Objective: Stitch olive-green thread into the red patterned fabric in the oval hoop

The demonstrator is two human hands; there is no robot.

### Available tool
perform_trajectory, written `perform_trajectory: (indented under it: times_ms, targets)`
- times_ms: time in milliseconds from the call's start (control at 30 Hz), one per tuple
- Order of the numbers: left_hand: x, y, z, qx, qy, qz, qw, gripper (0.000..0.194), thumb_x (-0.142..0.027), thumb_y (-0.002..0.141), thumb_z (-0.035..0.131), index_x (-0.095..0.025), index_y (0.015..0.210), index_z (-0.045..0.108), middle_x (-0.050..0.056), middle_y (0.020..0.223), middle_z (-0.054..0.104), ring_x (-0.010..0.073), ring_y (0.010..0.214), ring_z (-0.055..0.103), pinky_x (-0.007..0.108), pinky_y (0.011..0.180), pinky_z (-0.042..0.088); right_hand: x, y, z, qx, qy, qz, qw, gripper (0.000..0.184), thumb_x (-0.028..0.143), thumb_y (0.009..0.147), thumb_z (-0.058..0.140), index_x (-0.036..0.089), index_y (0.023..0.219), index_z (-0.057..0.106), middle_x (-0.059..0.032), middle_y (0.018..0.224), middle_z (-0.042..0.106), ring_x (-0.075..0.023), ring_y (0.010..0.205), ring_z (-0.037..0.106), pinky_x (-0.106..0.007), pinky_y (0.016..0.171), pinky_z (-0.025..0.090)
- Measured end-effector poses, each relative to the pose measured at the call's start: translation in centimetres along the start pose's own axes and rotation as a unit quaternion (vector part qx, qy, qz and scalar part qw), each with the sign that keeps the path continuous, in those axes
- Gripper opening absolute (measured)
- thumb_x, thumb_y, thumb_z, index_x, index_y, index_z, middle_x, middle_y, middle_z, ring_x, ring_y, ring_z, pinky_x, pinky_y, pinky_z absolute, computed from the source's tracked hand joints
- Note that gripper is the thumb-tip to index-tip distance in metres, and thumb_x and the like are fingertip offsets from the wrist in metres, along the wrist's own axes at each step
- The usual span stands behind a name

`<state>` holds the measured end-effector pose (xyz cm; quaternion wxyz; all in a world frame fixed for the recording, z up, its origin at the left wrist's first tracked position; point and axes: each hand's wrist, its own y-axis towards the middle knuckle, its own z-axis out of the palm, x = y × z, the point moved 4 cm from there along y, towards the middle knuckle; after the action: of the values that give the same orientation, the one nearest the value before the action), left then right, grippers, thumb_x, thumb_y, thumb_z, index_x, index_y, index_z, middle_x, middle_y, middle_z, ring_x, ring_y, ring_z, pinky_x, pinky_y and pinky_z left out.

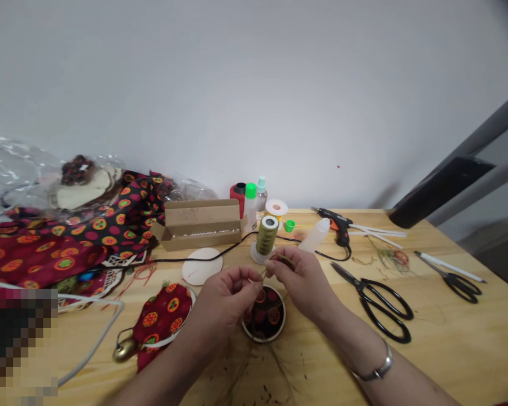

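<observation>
My left hand and my right hand meet at the middle of the table, each with thumb and forefinger pinched. Between the fingertips runs a thin olive thread. Just below my hands lies a round disc covered in dark patterned fabric, with a pale rim; my left fingers partly hide it. Behind my fingers stands a spool of olive thread. Left of my left wrist is a red patterned fabric piece with a brass bell beside it.
Black-handled scissors lie right of my right hand, with a smaller pair farther off. A glue gun, a capless white bottle and an open cardboard box are at the back. Patterned cloth is heaped left.
</observation>
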<state>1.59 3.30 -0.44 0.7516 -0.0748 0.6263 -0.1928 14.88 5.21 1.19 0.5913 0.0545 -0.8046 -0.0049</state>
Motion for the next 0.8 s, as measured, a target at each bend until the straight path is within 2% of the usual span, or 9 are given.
perform_trajectory:
  times_ms: [367,567,800]
  targets:
    - [0.47,0.37,-0.29,0.036,0.010,0.021,0.999,0.015,-0.025,0.068,0.065,-0.016,0.076,0.056,-0.007,0.048,0.047,0.0045,0.042,0.039,0.014,0.041,0.029,-0.05,-0.06,0.14,0.010,0.010,0.019,1.000,0.011,0.023,0.077,0.052,0.018,0.067,0.054,0.0012,0.057,0.055,-0.0121,0.056,0.049,-0.024,0.055,0.039]
    - [0.29,0.26,-0.06,0.055,0.023,0.019,0.998,0.011,-0.023,0.068,0.064,-0.015,0.071,0.056,-0.007,0.047,0.046,0.0045,0.042,0.039,0.015,0.043,0.030,-0.04,-0.03,0.21,0.017,0.031,0.024,0.999,0.009,0.021,0.076,0.052,0.017,0.069,0.056,0.0012,0.058,0.055,-0.0119,0.056,0.050,-0.024,0.055,0.039]
    - [0.10,0.14,-0.28,0.038,0.051,0.039,0.997,0.009,-0.023,0.069,0.063,-0.016,0.075,0.061,-0.006,0.050,0.049,0.0056,0.044,0.040,0.016,0.044,0.032,0.14,-0.04,0.28,0.028,0.067,0.059,0.996,0.012,0.021,0.075,0.052,0.017,0.065,0.053,0.0022,0.055,0.053,-0.0105,0.052,0.047,-0.023,0.052,0.037]
